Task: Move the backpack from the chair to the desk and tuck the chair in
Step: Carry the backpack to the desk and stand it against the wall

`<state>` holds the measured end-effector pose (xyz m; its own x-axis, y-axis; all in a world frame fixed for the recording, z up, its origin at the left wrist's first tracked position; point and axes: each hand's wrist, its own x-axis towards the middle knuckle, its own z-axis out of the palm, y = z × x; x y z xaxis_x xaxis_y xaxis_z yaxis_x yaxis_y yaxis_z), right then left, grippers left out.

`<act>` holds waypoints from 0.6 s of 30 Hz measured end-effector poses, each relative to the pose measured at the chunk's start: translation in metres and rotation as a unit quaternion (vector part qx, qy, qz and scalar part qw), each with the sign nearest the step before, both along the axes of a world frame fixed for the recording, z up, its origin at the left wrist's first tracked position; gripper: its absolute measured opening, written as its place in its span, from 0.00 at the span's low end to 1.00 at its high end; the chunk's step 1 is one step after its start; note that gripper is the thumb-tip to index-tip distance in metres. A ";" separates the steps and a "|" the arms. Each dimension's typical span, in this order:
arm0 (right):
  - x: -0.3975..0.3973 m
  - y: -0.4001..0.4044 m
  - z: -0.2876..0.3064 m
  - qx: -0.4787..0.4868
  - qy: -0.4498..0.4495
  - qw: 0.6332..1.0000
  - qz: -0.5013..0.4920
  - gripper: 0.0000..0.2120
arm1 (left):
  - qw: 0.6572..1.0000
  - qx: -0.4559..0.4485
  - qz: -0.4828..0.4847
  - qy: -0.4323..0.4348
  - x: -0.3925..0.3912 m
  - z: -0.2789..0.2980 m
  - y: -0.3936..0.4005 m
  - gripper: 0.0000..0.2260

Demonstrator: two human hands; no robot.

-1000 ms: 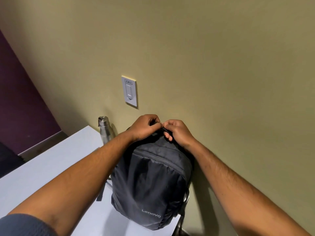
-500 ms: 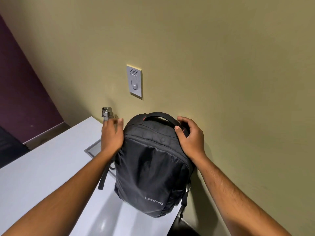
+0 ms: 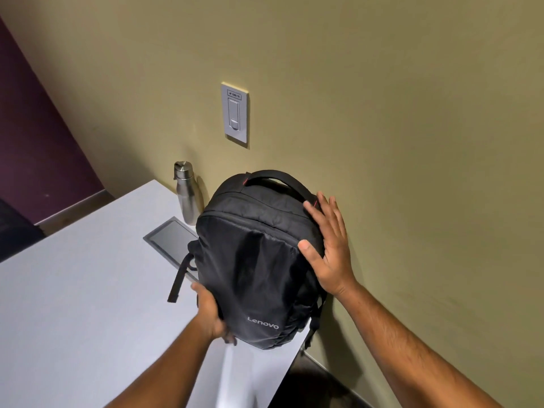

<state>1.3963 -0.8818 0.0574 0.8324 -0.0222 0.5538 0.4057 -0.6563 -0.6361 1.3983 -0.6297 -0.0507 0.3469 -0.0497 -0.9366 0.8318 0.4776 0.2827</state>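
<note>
A black backpack (image 3: 256, 260) stands upright on the white desk (image 3: 88, 290), near its right end and close to the wall. My left hand (image 3: 210, 315) grips the lower left side of the backpack, fingers curled under its edge. My right hand (image 3: 329, 248) lies flat against the upper right side, fingers spread, thumb on the front panel. The top carry handle (image 3: 276, 176) is free. A loose strap (image 3: 179, 278) hangs down the left side onto the desk. The chair is out of view.
A steel water bottle (image 3: 185, 192) stands against the olive wall just left of the backpack. A grey flush panel (image 3: 173, 240) is set in the desk beside it. A wall switch plate (image 3: 235, 114) sits above. The desk's right edge (image 3: 291, 366) drops to dark floor.
Both hands let go of the top handle. The left hand slid down to the lower left side, the right to the upper right side. The view moved closer.
</note>
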 end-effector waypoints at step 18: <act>0.043 0.037 -0.014 -0.152 0.013 0.986 -0.066 0.42 | 0.972 0.100 0.214 -0.013 0.086 0.026 -0.043 0.47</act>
<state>1.4398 -0.8445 0.0432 0.8474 0.0330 0.5300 0.2906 -0.8641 -0.4109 1.4839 -0.6732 -0.0250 0.3188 0.2868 -0.9034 0.5602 0.7118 0.4237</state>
